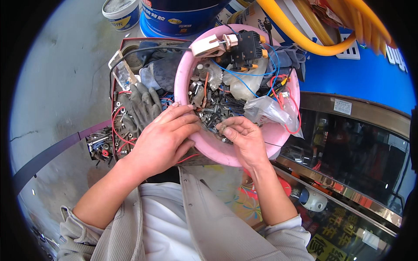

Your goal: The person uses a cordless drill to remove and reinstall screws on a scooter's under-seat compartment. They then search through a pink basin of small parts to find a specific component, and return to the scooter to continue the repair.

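The two hands are apart. The left hand (167,137) lies over the near-left rim of a round pink basin (211,148), its fingers extended and holding nothing visible. The right hand (249,141) reaches inside, thumb and fingertips pinched on a small metal piece (221,128) just above the loose screws and fittings (210,108). A clear plastic bag (271,112) sits right of them; a gray work glove (143,105) lies outside, left of the basin.

Small, possibly metal piece (221,127) over basin (220,153)
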`<action>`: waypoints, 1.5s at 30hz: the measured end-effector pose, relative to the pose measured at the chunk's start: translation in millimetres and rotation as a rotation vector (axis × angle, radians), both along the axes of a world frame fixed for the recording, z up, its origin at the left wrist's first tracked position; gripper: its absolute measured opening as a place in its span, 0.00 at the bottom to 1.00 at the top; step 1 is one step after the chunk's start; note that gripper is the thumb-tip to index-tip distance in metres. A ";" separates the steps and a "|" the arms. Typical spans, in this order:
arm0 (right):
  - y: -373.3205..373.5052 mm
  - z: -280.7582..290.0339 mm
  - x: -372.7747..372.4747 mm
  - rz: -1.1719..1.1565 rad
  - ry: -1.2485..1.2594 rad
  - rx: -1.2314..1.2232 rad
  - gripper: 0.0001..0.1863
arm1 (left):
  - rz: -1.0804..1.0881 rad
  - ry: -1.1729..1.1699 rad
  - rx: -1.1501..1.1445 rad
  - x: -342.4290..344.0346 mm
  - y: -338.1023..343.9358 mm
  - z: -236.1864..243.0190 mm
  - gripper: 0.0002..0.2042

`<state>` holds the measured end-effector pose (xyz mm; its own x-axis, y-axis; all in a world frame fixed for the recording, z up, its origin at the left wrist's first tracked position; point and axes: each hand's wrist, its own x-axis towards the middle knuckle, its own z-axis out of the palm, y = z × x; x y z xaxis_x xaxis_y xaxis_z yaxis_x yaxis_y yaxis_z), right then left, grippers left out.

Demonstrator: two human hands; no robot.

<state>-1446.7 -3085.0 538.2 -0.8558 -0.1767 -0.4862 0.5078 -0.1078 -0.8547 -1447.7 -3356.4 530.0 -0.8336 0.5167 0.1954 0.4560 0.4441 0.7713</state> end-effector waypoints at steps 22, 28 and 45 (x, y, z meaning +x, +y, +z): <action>10.4 22.4 -13.4 0.748 0.466 1.121 0.14 | 0.296 -1.058 0.909 54.4 -0.9 17.6 0.13; -19.6 -9.8 -36.7 1.052 0.452 1.341 0.15 | 0.213 -1.148 1.070 50.8 -2.3 12.5 0.14; 6.0 15.7 -36.0 1.119 0.311 1.427 0.14 | 0.262 -1.073 0.631 66.0 -24.4 3.8 0.09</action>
<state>-1482.6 -3078.9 553.9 -0.7194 -0.3029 -0.6251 -0.3526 0.9346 -0.0470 -1381.7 -3380.8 533.8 -0.7878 0.3769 -0.4872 -0.5714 -0.1519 0.8065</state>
